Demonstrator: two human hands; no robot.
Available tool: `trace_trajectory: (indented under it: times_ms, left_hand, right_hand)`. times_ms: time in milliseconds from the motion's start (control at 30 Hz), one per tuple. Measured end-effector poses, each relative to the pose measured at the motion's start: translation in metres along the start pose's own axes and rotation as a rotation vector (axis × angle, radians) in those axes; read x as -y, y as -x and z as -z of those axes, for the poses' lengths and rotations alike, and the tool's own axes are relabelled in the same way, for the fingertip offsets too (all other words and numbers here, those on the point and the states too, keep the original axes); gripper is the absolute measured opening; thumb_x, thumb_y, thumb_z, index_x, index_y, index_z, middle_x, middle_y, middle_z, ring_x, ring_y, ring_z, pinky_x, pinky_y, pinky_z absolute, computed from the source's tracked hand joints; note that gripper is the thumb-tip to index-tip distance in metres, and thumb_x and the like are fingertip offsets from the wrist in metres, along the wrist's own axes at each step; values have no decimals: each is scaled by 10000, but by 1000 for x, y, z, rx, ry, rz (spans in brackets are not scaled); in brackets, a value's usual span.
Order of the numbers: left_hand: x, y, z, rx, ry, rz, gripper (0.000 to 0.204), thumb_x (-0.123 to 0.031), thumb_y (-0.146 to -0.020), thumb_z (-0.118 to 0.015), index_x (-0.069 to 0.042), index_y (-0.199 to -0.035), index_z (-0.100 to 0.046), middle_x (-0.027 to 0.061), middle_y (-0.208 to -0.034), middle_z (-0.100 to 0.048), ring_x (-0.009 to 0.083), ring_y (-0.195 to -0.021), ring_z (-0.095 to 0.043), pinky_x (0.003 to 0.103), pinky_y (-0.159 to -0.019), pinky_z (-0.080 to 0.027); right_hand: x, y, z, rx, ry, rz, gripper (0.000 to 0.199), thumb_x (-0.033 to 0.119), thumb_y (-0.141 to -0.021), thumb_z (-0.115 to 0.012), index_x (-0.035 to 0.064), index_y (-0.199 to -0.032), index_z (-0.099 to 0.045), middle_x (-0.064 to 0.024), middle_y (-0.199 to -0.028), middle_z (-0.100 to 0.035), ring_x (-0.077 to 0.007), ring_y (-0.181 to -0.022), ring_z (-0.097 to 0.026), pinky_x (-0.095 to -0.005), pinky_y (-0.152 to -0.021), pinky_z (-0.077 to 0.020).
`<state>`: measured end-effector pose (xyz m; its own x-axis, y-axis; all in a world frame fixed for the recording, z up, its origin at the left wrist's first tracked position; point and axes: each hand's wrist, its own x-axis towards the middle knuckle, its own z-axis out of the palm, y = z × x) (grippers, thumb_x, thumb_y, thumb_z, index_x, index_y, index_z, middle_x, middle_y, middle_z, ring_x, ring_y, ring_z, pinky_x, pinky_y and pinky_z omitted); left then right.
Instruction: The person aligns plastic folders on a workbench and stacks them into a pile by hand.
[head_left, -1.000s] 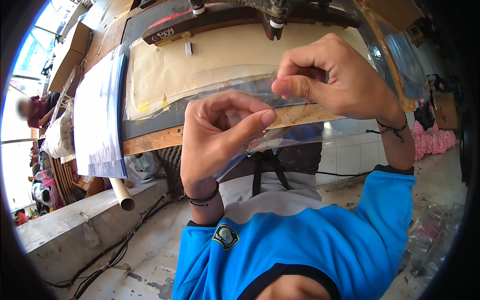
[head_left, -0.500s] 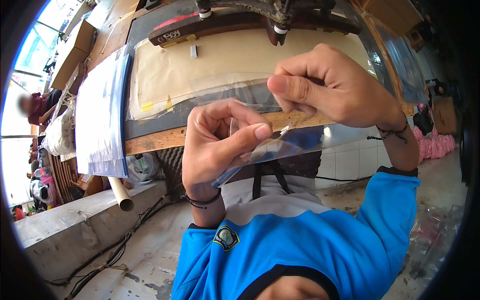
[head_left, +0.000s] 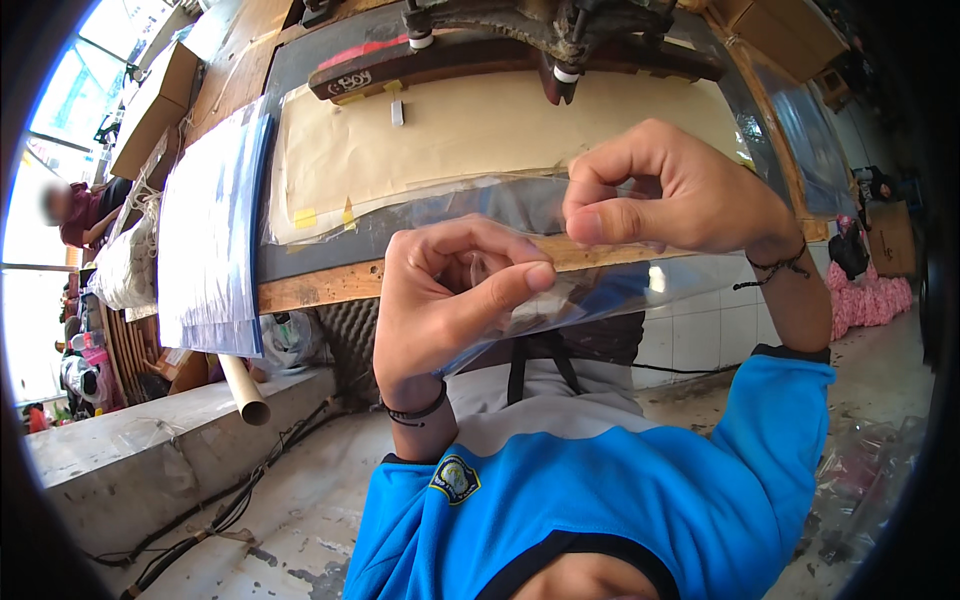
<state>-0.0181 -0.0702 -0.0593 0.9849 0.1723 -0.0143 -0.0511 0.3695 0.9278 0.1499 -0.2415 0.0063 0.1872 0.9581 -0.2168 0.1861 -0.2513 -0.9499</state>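
A sheet of clear, thin plastic (head_left: 610,290) spans the space between my two hands, above the table's near wooden edge and partly hanging in front of it. My left hand (head_left: 435,295) pinches the plastic between thumb and forefinger, the other fingers curled. To its right, my right hand (head_left: 690,200) is closed in a similar pinch at the plastic's upper part; the exact grip point is hard to see there. Light glints off the film, and its lower edge slopes from near my left wrist toward the right.
Cream paper (head_left: 480,130) covers the dark tabletop. Beyond it lies a dark bar (head_left: 500,72) under a metal machine part. A stack of clear plastic sheets (head_left: 210,235) hangs over the table's left edge. Below are a cardboard tube (head_left: 243,390) and cables; pink bundles (head_left: 870,298) sit at right.
My right hand has moved down and a little right, and its fingers are more curled. My left hand has shifted slightly down. The plastic still lies between them.
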Motion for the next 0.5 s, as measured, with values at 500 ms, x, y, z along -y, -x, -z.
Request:
trace_trajectory:
  times_ms: [500]
  left_hand:
    - [34, -20, 85, -548, -771, -257, 95, -87, -959, -681, -11, -1015, -694, -25, -622, -556, 29, -554, -481, 203, -511, -348]
  right_hand:
    - [-119, 320, 162, -1340, -19, 53, 253, 331, -951, -715, 94, -1039, -709, 29, -779, -661, -36, -544, -520, -203, -469, -372]
